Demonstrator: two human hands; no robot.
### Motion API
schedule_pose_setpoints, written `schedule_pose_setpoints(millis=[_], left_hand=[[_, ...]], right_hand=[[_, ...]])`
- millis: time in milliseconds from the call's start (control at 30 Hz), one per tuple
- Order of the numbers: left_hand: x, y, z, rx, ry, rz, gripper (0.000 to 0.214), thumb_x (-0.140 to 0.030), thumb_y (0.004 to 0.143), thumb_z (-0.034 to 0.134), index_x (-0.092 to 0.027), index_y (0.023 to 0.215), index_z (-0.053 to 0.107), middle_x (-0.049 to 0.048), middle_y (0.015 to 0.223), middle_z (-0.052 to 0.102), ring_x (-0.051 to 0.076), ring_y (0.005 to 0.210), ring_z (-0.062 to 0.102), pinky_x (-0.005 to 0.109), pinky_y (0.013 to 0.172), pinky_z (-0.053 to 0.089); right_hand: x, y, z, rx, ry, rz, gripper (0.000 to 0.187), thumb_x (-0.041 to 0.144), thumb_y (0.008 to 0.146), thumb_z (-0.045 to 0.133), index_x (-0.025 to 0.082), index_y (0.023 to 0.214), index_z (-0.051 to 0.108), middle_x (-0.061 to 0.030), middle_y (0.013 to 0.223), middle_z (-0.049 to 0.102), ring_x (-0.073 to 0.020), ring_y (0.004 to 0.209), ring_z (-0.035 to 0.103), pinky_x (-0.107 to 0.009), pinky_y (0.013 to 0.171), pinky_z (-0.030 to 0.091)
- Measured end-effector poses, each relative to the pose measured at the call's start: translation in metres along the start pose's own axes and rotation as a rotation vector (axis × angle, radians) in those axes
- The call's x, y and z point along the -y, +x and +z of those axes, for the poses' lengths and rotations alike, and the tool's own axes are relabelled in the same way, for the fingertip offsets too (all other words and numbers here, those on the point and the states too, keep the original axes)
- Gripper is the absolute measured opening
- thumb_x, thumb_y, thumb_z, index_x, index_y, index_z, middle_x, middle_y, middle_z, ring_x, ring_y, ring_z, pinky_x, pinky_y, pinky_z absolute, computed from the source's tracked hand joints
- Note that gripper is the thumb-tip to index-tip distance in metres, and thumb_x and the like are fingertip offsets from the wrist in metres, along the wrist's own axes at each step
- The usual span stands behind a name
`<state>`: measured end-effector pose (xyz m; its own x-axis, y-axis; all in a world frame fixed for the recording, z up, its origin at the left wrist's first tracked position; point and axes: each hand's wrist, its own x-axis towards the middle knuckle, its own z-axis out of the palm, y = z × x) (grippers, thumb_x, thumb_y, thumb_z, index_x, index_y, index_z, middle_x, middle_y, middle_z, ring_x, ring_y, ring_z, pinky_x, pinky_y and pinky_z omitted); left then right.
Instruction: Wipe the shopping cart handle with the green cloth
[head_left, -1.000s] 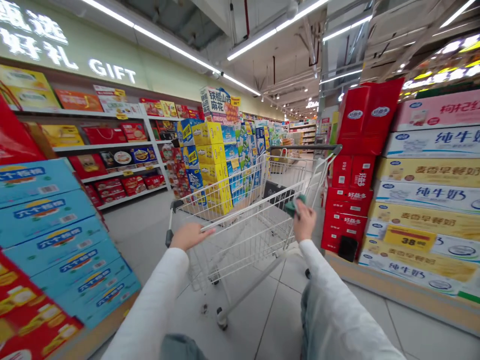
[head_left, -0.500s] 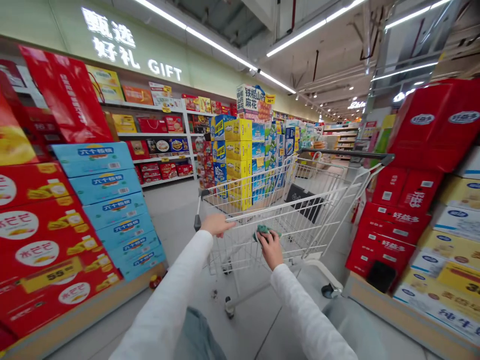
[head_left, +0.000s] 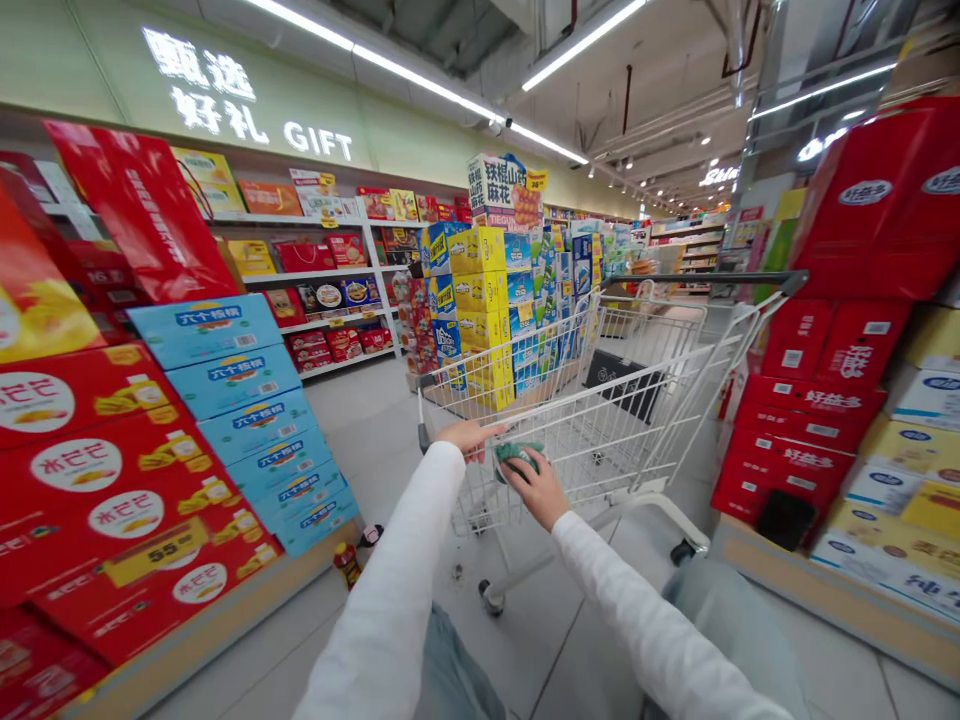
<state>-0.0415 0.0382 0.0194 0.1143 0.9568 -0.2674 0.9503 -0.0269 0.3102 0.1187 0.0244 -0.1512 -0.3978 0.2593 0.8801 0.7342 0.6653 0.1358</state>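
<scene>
In the head view a white wire shopping cart (head_left: 637, 385) stands right in front of me. My left hand (head_left: 471, 438) is at the near top rail by the cart's left end, its index finger pointing right and the other fingers curled down over the wires. Beside it, my right hand (head_left: 536, 482) presses a crumpled green cloth (head_left: 516, 456) against the near side of the basket. Its fingers are bent over the cloth and partly hide it. A dark panel (head_left: 622, 385) is fixed inside the cart.
Stacked blue cartons (head_left: 259, 415) and red cartons (head_left: 112, 480) stand on a low platform at left. Bottles (head_left: 347, 565) sit on the floor beside it. Red cartons (head_left: 806, 440) rise at right. Yellow boxes (head_left: 480, 300) stand behind the cart. My knees are below.
My left hand has moved right along the rail, closer to the right hand. The right hand and cloth have shifted slightly left along the cart. The view has moved a little.
</scene>
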Motion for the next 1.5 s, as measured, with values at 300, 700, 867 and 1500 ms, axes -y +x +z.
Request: schedule_pose_setpoints(millis=[300, 700, 867, 1500], left_hand=[[0.001, 0.009, 0.002, 0.113, -0.130, -0.024, 0.074, -0.085, 0.063, 0.033, -0.017, 0.049, 0.057, 0.0073, 0.054, 0.060, 0.015, 0.048, 0.053, 0.028, 0.050, 0.043], [-0.005, 0.000, 0.001, -0.003, -0.032, -0.012, 0.078, -0.086, 0.064, 0.031, -0.015, 0.051, 0.060, 0.0091, 0.055, 0.062, 0.015, 0.047, 0.054, 0.027, 0.053, 0.044], [-0.006, -0.004, 0.002, -0.065, 0.058, 0.002, 0.074, -0.080, 0.070, 0.029, -0.017, 0.054, 0.063, 0.0098, 0.069, 0.070, 0.016, 0.054, 0.060, 0.026, 0.060, 0.045], [-0.009, -0.006, 0.003, -0.157, 0.103, -0.002, 0.067, -0.073, 0.073, 0.033, -0.018, 0.051, 0.063, 0.0074, 0.064, 0.070, 0.016, 0.054, 0.062, 0.026, 0.065, 0.045]], right_hand=[[0.016, -0.001, 0.000, 0.045, -0.005, -0.058, 0.033, 0.015, 0.091, 0.045, 0.023, 0.119, 0.059, -0.0068, 0.115, 0.061, -0.0230, 0.121, 0.043, -0.041, 0.093, 0.046], [-0.013, -0.005, -0.004, 0.041, 0.016, 0.023, 0.041, 0.007, 0.088, 0.042, 0.024, 0.120, 0.059, -0.0049, 0.112, 0.064, -0.0211, 0.117, 0.047, -0.038, 0.094, 0.045], [-0.029, -0.007, -0.007, 0.051, 0.019, 0.017, 0.042, 0.010, 0.088, 0.040, 0.025, 0.123, 0.056, -0.0051, 0.118, 0.061, -0.0214, 0.122, 0.043, -0.039, 0.094, 0.046], [-0.076, -0.026, -0.027, 0.046, 0.026, 0.008, 0.037, 0.015, 0.092, 0.039, 0.028, 0.122, 0.058, -0.0035, 0.113, 0.064, -0.0188, 0.109, 0.053, -0.039, 0.092, 0.046]])
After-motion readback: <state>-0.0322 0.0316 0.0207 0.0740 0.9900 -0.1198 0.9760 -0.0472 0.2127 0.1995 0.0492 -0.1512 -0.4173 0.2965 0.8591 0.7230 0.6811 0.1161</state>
